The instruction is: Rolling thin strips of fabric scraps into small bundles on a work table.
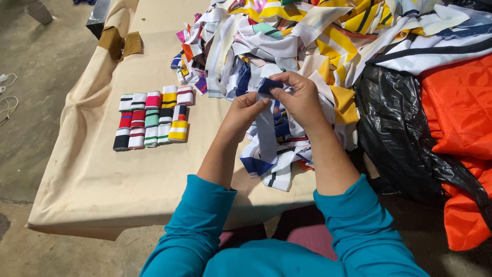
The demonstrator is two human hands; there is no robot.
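Here, from the head view, both hands pinch a white and navy ribbed fabric strip (266, 131) above the counter (102, 174): left hand (245, 110) fingers closed on its side, right hand (299, 96) fingers gripping the folded top. It looks light, limp and stretchy, best held near the fold.

folded striped bands (154, 119), black bag (394, 128), orange quilted fabric (458, 107)

Bare surface (102, 174) lies open left of the folded strips (154, 119); the fabric pile (287, 36) and black bag (394, 128) block the right.
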